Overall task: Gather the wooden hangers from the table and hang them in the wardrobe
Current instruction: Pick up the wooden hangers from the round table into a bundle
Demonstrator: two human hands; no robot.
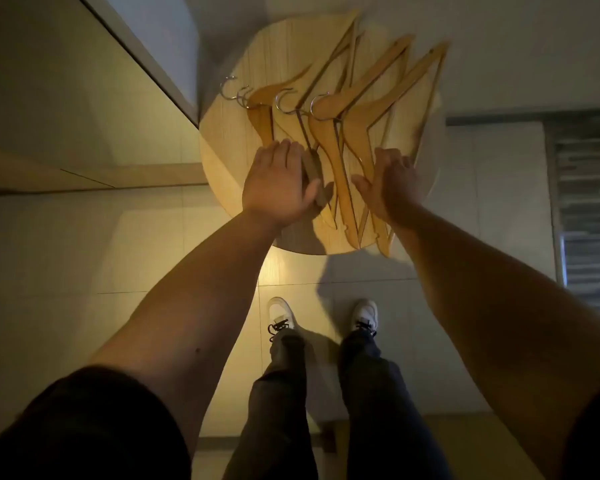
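Observation:
Several wooden hangers with metal hooks lie side by side on a round light-wood table, hooks toward the left. Their near arms stick out past the table's front edge. My left hand lies flat, fingers together, on the near arms of the left hangers. My right hand rests palm down, fingers spread, on the near arm of the rightmost hanger. Neither hand has closed around a hanger. No wardrobe is recognisable here.
A pale cabinet or wall panel stands to the left of the table, close to its rim. The tiled floor runs below, with my legs and white shoes just in front of the table. A dark striped surface is at the right.

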